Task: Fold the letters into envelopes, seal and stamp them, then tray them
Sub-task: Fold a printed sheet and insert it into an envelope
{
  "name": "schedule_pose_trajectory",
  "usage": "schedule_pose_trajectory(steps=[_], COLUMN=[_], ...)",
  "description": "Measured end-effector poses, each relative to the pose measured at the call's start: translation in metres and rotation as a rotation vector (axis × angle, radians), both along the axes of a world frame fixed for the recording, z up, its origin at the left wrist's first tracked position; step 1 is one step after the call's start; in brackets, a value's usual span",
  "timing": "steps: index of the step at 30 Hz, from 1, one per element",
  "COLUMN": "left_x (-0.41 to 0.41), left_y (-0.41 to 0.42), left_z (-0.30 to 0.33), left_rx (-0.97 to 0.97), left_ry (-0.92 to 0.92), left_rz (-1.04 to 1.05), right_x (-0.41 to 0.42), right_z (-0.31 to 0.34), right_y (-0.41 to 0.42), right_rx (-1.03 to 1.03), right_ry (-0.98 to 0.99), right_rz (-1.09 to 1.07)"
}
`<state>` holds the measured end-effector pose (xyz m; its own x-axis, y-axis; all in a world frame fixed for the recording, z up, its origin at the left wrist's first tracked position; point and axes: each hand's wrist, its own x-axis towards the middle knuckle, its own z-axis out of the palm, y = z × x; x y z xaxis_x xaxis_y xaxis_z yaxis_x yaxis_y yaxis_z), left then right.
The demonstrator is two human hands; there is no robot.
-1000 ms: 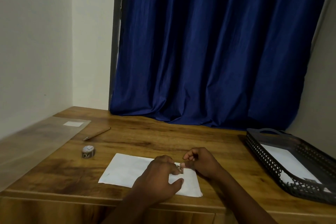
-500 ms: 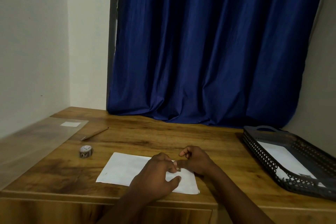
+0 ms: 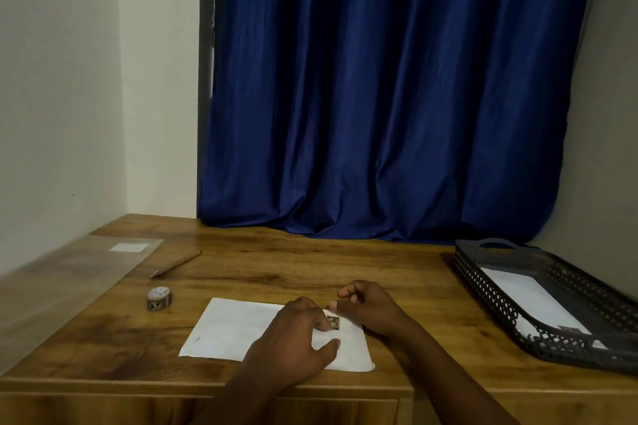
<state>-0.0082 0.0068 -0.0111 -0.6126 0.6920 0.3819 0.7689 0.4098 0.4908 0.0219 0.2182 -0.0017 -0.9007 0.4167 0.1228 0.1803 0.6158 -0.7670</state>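
A white envelope (image 3: pixel 234 329) lies flat near the front edge of the wooden desk (image 3: pixel 310 269). A small dark stamp (image 3: pixel 333 323) sits on its upper right corner. My left hand (image 3: pixel 297 338) rests on the envelope, its fingertips touching the stamp's left edge. My right hand (image 3: pixel 369 307) is at the envelope's right end, fingers curled, thumb tip just above the stamp. A black perforated tray (image 3: pixel 511 307) at the right holds a white envelope (image 3: pixel 531 300) bearing a stamp.
A roll of stamp tape (image 3: pixel 159 298) stands left of the envelope. A pen (image 3: pixel 174 264) lies behind it. A clear plastic sheet (image 3: pixel 62 272) with a white label covers the desk's left end. A blue curtain (image 3: pixel 379 97) hangs behind.
My right hand has drawn back slightly from the stamp, which now shows flat on the envelope. My left hand stays pressed on the envelope.
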Motion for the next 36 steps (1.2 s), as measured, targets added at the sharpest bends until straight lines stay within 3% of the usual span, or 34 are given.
schedule_pose_trajectory(steps=[7,15,22,29,36], left_x=[0.0,-0.001,-0.005,-0.001,0.004], left_y=[0.001,0.003,0.005,0.003,0.001], left_z=[0.002,0.001,-0.002,0.003,0.008], left_rx=[0.0,-0.035,-0.151,-0.18,-0.222], left_ry=[0.003,0.033,0.075,0.092,0.053], left_rz=[0.022,0.023,0.017,0.085,0.16], right_x=[0.023,0.033,0.026,0.024,0.03], right_z=[-0.01,-0.005,-0.01,-0.011,-0.006], right_y=[-0.006,-0.004,-0.013,-0.012,-0.013], right_rx=[0.14,0.058,0.154,0.191,-0.121], right_ry=[0.076,0.045,0.1,0.096,0.149], right_rz=[0.05,0.125,-0.022,-0.033,0.004])
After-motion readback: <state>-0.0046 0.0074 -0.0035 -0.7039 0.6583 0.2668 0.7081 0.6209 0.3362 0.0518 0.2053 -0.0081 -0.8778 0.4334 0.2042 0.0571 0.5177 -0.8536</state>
